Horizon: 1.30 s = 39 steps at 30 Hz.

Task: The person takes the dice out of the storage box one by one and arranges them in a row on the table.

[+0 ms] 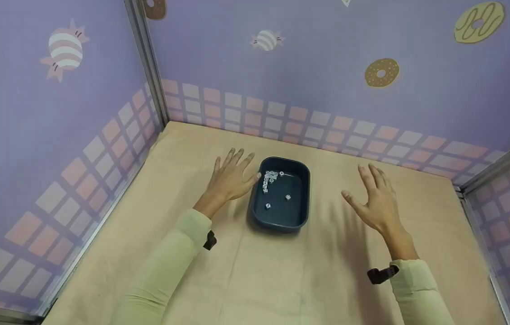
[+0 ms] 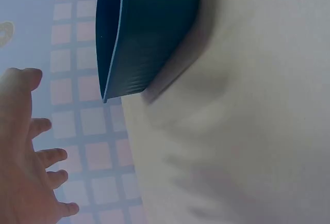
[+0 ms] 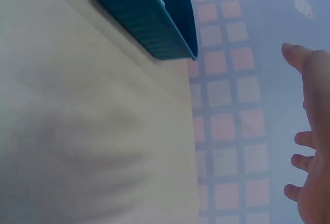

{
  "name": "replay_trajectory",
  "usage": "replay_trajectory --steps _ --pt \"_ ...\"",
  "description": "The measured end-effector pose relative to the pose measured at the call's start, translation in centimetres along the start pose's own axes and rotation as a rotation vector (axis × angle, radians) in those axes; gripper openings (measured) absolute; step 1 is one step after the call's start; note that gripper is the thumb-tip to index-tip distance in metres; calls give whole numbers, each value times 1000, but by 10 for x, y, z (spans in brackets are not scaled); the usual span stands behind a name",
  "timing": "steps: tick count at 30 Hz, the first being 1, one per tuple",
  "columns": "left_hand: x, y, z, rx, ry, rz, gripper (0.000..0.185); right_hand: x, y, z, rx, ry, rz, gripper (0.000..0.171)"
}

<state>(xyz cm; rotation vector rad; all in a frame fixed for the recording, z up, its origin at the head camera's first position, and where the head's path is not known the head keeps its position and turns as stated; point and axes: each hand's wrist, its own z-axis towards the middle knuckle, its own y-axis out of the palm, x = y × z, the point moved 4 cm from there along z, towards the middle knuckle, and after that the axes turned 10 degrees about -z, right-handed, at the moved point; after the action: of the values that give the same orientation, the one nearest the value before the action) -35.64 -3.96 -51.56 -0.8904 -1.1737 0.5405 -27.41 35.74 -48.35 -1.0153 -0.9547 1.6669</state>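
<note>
A deep, dark blue, rectangular bin with rounded corners and smooth, plastic-looking walls [image 1: 284, 214] stood upright on a pale beige counter [image 1: 264, 280], and everything else lay about it. Inside the bin, small white cubes with dark marks, like dice [image 1: 271, 176], were bunched in its far left corner, with a short row running down along its left wall; they were too small and close together to count. One more cube sat just to the right of that bunch, and two others lay apart on the bin's floor, nearer its front end. A person's left hand [image 1: 231, 178] hung to the left of the bin, its fingers straight and spread wide, holding nothing; in the head view its thumb tip overlapped the bin's left rim, though the left wrist view showed the hand apart from the bin. The right hand [image 1: 377, 205] was raised to the right of the bin, well apart from it, also wide and holding nothing, with the thumb stretched toward the bin. Pale green sleeves [image 1: 160, 266] covered both forearms on the near side of the bin, and a black device [image 1: 383, 274] showed at each wrist. Beyond the bin rose a lilac wall printed with sweets, doughnuts and pink-and-white checks [image 1: 318, 54].
</note>
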Motion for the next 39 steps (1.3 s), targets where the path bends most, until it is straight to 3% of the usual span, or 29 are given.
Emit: replay_trajectory --steps 6,9,13,16,18,24,30,35,39 --pt "-11 19 6 37 -94 -407 71 -37 34 15 -10 -50 147 86" --pt "-14 36 8 -1 -169 -572 70 -63 59 23 -38 -65 249 85" --pt "-11 55 10 -81 -246 -720 68 -101 88 32 -85 -58 422 78" --pt "-10 63 12 -115 -280 -767 63 -125 107 37 -115 -35 507 65" --pt "-10 66 12 -120 -290 -771 59 -137 117 40 -142 -19 490 57" --pt "-13 70 10 -129 -273 -787 55 -159 138 42 -279 -16 291 33" --pt "-11 73 4 -153 -246 -799 55 -167 152 38 -385 -146 171 10" --pt "-13 78 2 -165 -251 -841 56 -167 150 34 -420 -228 166 5" --pt "-15 77 0 -162 -252 -909 56 -163 126 32 -391 -266 225 5"
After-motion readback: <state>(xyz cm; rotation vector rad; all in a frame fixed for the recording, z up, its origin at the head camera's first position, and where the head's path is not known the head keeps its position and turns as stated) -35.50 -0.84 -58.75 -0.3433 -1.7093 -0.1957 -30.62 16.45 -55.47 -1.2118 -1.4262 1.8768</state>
